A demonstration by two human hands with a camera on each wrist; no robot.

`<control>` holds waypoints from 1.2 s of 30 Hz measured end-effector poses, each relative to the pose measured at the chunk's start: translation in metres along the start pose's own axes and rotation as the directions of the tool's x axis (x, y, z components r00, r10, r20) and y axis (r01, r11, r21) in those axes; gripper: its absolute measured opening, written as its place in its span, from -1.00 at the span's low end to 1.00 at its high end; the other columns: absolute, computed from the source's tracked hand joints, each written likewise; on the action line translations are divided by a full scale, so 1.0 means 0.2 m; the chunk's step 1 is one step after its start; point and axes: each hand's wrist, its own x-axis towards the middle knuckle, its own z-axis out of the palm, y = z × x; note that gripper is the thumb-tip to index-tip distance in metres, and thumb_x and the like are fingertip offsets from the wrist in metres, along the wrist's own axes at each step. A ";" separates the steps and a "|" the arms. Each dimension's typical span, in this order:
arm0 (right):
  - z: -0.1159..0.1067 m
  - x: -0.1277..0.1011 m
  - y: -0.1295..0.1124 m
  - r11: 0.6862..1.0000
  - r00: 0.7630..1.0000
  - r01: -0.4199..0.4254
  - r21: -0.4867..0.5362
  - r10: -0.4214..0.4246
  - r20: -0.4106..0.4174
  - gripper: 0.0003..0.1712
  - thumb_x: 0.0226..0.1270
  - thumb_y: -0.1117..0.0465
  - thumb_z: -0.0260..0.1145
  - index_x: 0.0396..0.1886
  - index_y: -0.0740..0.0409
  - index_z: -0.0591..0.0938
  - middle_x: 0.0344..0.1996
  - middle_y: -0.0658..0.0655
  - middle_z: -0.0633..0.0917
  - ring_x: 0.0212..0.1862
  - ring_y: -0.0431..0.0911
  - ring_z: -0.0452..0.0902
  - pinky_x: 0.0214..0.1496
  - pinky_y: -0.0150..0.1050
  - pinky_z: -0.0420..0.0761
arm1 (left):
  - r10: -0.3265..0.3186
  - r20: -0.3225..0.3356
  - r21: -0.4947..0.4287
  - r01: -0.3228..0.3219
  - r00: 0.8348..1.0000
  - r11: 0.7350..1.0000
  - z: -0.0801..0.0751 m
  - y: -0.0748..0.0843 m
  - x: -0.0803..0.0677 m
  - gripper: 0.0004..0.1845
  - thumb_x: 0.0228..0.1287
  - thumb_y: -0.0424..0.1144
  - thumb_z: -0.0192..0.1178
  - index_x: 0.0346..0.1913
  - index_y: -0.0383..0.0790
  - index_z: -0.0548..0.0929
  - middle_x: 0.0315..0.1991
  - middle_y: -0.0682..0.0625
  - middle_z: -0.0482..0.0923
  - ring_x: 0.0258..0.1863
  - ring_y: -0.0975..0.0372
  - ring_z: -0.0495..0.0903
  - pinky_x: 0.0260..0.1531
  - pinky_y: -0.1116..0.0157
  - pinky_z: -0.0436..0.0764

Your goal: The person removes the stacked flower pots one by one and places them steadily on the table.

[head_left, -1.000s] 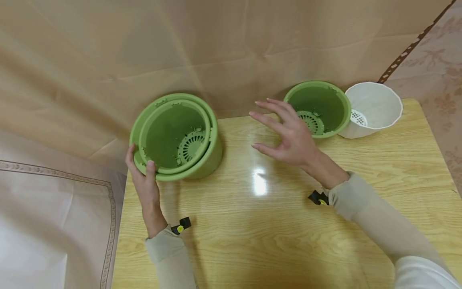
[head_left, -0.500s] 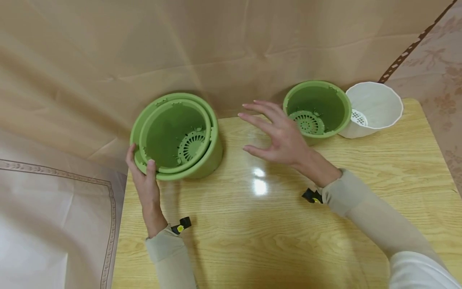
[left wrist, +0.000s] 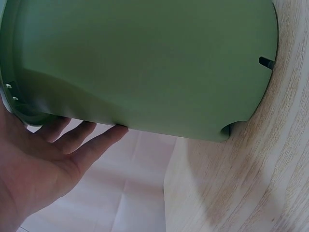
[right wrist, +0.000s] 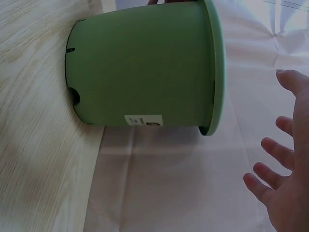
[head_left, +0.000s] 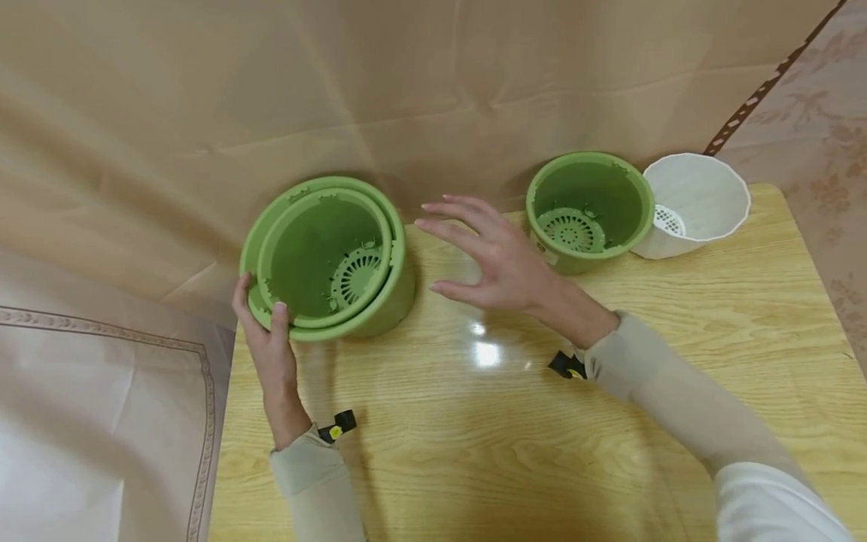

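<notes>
At the left of the table stands a large green plastic flowerpot (head_left: 389,318) with a smaller green flowerpot (head_left: 305,252) nested inside, slots showing in its base. My left hand (head_left: 269,354) holds the outer pot's near-left rim, thumb at the rim and fingers along the outside. In the left wrist view those fingers (left wrist: 99,142) lie against the pot's wall (left wrist: 145,63). My right hand (head_left: 497,260) hovers to the right of the nested pots, fingers spread, touching nothing. The right wrist view shows the outer pot's side (right wrist: 145,63) with a small white label (right wrist: 143,120).
Farther right, another green flowerpot (head_left: 572,263) stands beside a white pot (head_left: 711,196) with a perforated base. Both are near the back edge of the wood-grain table (head_left: 433,452). A beige cloth (head_left: 406,90) hangs right behind the pots.
My right hand has moved left, away from the single green flowerpot and toward the nested ones. My left hand stays on the outer pot's rim.
</notes>
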 end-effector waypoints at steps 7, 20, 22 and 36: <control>0.05 0.06 -0.02 0.999 0.997 0.039 -0.002 -0.039 0.066 -0.17 0.19 -0.17 0.41 0.36 0.15 0.47 0.37 0.22 0.44 0.45 0.14 0.21 0.54 0.01 0.12 | -0.016 -0.002 -0.002 0.016 1.000 1.000 0.00 0.00 0.00 -0.34 0.37 -0.17 0.16 0.49 -0.01 0.23 0.43 -0.09 0.20 0.22 -0.14 0.39 0.13 0.20 0.57; 0.14 0.13 -0.05 0.998 0.990 0.068 -0.018 -0.065 0.125 -0.17 0.21 -0.17 0.41 0.38 0.16 0.46 0.37 0.25 0.42 0.46 0.18 0.20 0.56 -0.01 0.07 | 0.007 0.001 -0.017 -0.007 1.000 1.000 0.00 0.00 0.00 -0.34 0.37 -0.11 0.18 0.48 -0.03 0.24 0.44 -0.11 0.18 0.26 -0.14 0.38 0.16 0.16 0.58; 0.15 0.14 -0.05 0.997 0.988 0.073 -0.029 -0.068 0.141 -0.16 0.22 -0.20 0.39 0.39 0.14 0.45 0.38 0.25 0.42 0.45 0.20 0.20 0.56 -0.02 0.05 | 0.010 0.002 -0.016 -0.010 1.000 1.000 0.00 -0.01 0.00 -0.34 0.37 -0.10 0.18 0.48 -0.03 0.24 0.44 -0.10 0.18 0.26 -0.14 0.38 0.16 0.16 0.57; 0.21 0.17 -0.07 0.991 0.961 0.078 -0.110 -0.045 0.273 -0.14 0.24 -0.27 0.34 0.41 0.09 0.44 0.39 0.24 0.41 0.46 0.23 0.18 0.58 -0.05 -0.08 | 0.019 -0.007 -0.025 -0.019 1.000 1.000 0.00 0.00 0.00 -0.35 0.37 -0.10 0.18 0.47 -0.03 0.26 0.43 -0.13 0.20 0.23 -0.17 0.39 0.12 0.17 0.61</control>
